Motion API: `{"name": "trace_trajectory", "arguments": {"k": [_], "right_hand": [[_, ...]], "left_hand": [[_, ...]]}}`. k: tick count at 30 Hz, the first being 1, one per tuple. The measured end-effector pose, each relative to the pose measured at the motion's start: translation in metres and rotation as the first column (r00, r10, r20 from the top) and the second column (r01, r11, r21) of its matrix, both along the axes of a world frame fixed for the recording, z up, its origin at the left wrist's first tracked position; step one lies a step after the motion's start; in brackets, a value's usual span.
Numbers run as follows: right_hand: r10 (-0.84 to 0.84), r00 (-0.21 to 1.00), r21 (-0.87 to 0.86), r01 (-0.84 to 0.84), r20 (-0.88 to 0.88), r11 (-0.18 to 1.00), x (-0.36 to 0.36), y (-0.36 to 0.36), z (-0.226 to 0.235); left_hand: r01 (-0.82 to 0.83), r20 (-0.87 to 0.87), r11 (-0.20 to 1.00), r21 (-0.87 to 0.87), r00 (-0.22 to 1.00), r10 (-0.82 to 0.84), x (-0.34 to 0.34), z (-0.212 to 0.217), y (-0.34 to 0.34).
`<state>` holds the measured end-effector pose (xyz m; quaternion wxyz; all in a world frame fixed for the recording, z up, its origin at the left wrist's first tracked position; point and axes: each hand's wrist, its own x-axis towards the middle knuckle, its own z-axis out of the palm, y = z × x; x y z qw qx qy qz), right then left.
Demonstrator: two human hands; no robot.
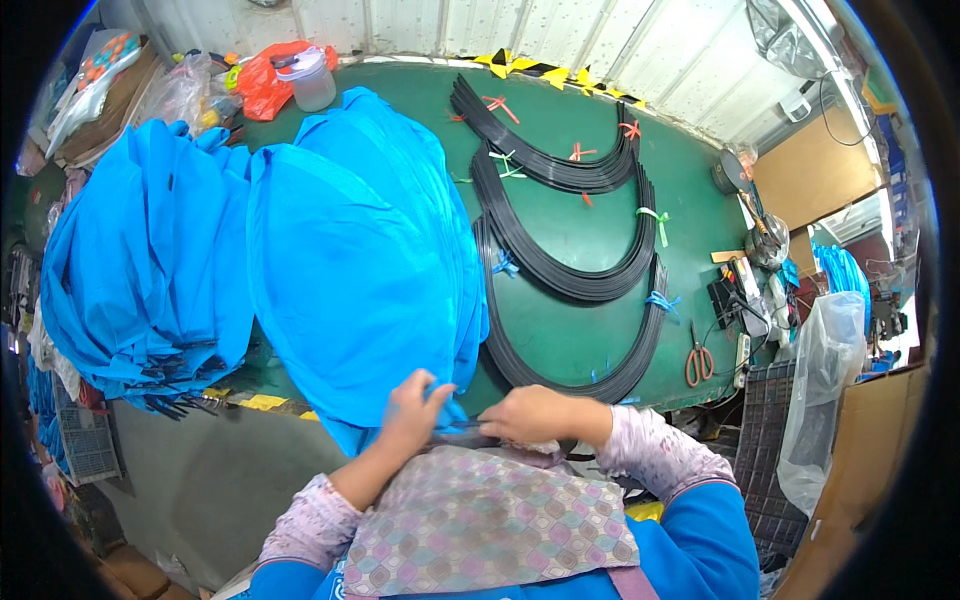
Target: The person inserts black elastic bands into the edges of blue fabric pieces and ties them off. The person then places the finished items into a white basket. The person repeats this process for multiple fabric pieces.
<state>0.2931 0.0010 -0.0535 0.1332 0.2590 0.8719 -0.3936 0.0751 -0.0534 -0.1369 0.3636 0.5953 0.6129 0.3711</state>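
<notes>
A stack of bright blue fabric pieces [360, 240] lies on the green table, its near corner hanging over the front edge. At that corner my left hand [410, 415], blurred by motion, is closed on the blue fabric. Just to the right, my right hand [535, 414] is pinched closed, with a thin dark strip [465, 438] running between the two hands. A black length shows below my right wrist and looks like part of the same strip. Three bundles of curved black strips [570, 270] lie right of the fabric, bound with coloured ties.
Another blue fabric pile [150, 270], with black ends poking out, sits at the left. Orange-handled scissors [698, 362] lie near the table's right edge. A lidded plastic tub [311, 82] and a red bag [262, 88] stand at the back. A cardboard box [865, 450] is at the right.
</notes>
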Motion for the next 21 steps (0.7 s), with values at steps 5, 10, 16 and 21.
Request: {"name": "trace_trajectory", "arguments": {"k": [5,10,16,21], "right_hand": [[-0.717,0.644,0.012,0.746,-0.267,0.666,0.047,0.128,-0.104],[-0.699,0.713,0.704,0.521,-0.05,0.482,0.095,0.17,-0.181],[-0.426,0.842,0.726,0.515,-0.33,0.456,0.099,0.154,-0.136],[-0.352,0.816,0.4,0.543,-0.459,0.738,0.052,0.029,-0.016]], "left_hand": [[-0.039,-0.215,0.798,0.601,0.954,0.209,-0.035,0.074,0.018],[-0.071,-0.285,0.857,0.511,0.927,0.246,-0.032,0.078,0.03],[-0.238,0.049,0.942,-0.238,0.965,0.256,-0.047,-0.006,0.043],[-0.398,0.372,0.866,-0.303,0.787,0.492,-0.047,-0.023,0.09]]}}
